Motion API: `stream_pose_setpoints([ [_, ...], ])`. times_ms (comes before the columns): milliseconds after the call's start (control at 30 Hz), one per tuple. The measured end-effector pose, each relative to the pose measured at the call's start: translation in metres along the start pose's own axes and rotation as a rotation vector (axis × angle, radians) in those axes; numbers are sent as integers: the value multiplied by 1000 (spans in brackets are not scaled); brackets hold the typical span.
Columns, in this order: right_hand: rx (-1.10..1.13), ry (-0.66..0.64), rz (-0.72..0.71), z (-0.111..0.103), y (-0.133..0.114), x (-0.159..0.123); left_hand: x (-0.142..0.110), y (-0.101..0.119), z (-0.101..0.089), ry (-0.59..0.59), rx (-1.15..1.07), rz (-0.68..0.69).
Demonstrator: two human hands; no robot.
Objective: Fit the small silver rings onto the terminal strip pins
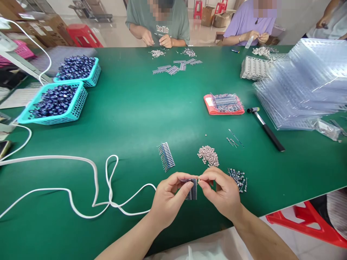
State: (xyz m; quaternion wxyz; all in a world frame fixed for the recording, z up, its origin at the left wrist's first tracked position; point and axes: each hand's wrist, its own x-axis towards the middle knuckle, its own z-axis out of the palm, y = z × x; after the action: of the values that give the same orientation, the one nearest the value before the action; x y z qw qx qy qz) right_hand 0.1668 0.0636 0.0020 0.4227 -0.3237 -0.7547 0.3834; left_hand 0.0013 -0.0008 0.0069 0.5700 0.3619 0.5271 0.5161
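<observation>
My left hand [169,198] is closed around a row of small dark-blue parts with thin wire leads [193,191], thumb on its face. At the right edge of that row, my right hand [221,191] pinches thumb and forefinger together on something too small to make out. Just beyond the right hand lies a pile of tiny pinkish-grey round pieces [208,155]. Loose blue parts with wire ends [238,179] are scattered to its right. Ahead of my left hand, a second row of blue wired parts [166,157] rests on the green table [130,119].
White cables [81,216] loop across the left side. Two turquoise baskets [77,104] hold dark-blue rings. A hammer [267,130], a red-banded bundle of wired parts [226,103] and stacked clear trays [306,83] sit to the right. Two people work across the table.
</observation>
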Motion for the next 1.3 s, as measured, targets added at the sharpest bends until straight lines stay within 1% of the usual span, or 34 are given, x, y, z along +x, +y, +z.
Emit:
stream_pose_setpoints([
  [267,38,-23,26,0,2,-1,0,1,0,0,48,40],
  [500,22,-28,-7,0,1,-1,1,-1,0,-10,45,93],
  [1000,-46,-17,-62,1,4,-3,-2,0,-2,3,46,51],
  [1167,-50,-8,-49,3,5,-3,-1,-2,-2,25,55,15],
  [1300,-37,4,-45,1,3,-2,3,-2,-1,124,47,1],
])
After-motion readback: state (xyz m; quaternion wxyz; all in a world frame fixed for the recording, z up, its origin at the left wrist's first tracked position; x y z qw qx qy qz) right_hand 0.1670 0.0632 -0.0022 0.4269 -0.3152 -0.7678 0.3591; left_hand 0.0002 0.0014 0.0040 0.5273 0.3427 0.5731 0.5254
